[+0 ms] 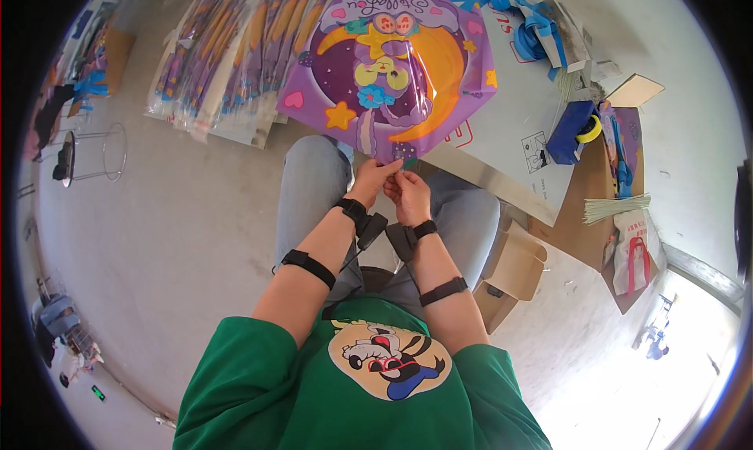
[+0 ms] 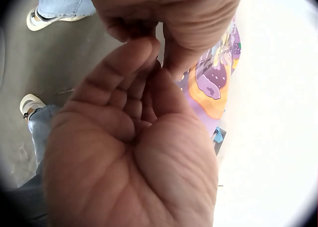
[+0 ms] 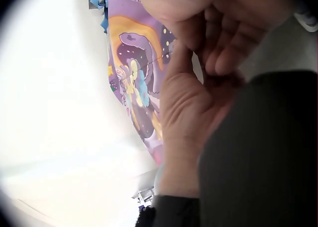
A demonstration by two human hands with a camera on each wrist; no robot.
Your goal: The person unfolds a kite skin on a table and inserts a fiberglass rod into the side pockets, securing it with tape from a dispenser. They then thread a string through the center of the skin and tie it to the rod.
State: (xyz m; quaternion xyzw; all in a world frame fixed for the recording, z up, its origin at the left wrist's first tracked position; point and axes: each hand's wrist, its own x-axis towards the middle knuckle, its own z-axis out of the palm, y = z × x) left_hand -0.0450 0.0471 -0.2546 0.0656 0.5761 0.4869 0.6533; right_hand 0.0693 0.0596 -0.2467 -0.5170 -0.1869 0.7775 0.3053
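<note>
A shiny purple printed sheet [image 1: 321, 89] with a cartoon figure on an orange moon lies spread in front of the person, over the work surface's edge. Its near corner comes down to the fingertips of both hands. The left hand [image 1: 375, 182] pinches at that corner, thumb against fingers. Close beside it, the right hand [image 1: 409, 197] pinches at the same spot, its fingertips meeting those of the left. In the left wrist view, the sheet [image 2: 211, 88] shows behind the joined fingers; in the right wrist view, the sheet [image 3: 136, 73] hangs beyond them. The fingers hide the pinched bit.
Bagged purple and orange pieces [image 1: 235, 50] lie at the far left. On the right are a white board [image 1: 510, 148], blue ribbons [image 1: 537, 38], a blue tape dispenser [image 1: 571, 132], a bundle of thin sticks [image 1: 616, 207] and an open cardboard box [image 1: 514, 266]. A stool [image 1: 69, 158] stands left.
</note>
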